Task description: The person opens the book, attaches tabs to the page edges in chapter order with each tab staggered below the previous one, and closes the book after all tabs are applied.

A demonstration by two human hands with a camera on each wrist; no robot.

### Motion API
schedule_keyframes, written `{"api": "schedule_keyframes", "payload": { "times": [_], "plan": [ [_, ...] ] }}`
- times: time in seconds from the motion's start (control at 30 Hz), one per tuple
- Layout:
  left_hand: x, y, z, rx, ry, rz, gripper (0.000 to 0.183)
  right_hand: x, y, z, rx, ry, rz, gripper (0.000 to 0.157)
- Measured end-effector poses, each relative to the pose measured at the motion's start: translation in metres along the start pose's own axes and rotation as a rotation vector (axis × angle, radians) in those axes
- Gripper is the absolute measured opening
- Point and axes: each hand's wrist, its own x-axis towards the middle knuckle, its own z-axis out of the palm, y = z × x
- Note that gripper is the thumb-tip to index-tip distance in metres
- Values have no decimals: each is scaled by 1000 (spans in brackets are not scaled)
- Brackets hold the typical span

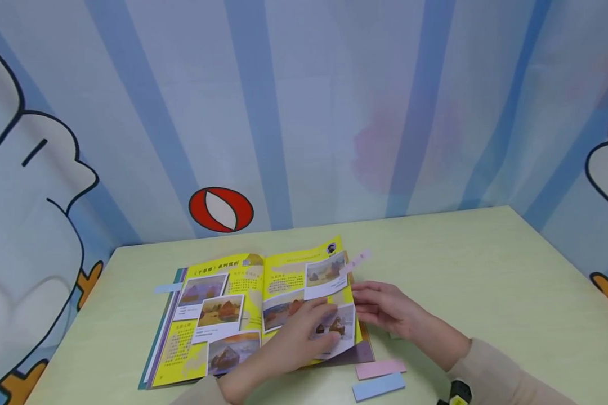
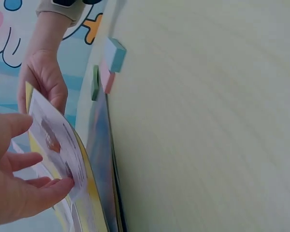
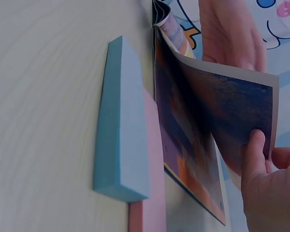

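Observation:
An open picture book (image 1: 218, 343) with yellow pages lies on the table, showing several landscape pictures. My left hand (image 1: 299, 332) rests on its right-hand page (image 1: 286, 275), fingers spread across the pictures. At the right edge of that page, my right hand (image 1: 385, 309) pinches the lifted leaf. In the right wrist view the thumb of my right hand (image 3: 268, 181) presses the dark picture on the back of the leaf (image 3: 232, 104). A pink sticky tab (image 1: 357, 261) juts from the upper right edge, and a light blue tab (image 1: 168, 288) from the left edge.
A pink sticky-note pad (image 1: 380, 369) and a blue pad (image 1: 379, 387) lie side by side near the book's lower right corner. A green pad (image 2: 95, 83) is beside them, mostly hidden by my right arm in the head view. A patterned curtain (image 1: 309, 112) stands behind the table.

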Motion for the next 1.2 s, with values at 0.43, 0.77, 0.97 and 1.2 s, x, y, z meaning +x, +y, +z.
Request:
{"api": "schedule_keyframes", "payload": {
  "times": [0.43,0.77,0.97,1.2],
  "plan": [
    [17,20,1,-458,167,-180,53,3,6,20,-67,-2,-136,47],
    [12,22,-7,-684,272,-237,59,9,16,38,-321,19,-357,40],
    [7,21,-15,-692,294,-258,55,11,19,46,-482,51,-423,40],
    [-1,18,-26,-690,313,-294,48,12,23,54,-632,75,-495,38]
  ]
}}
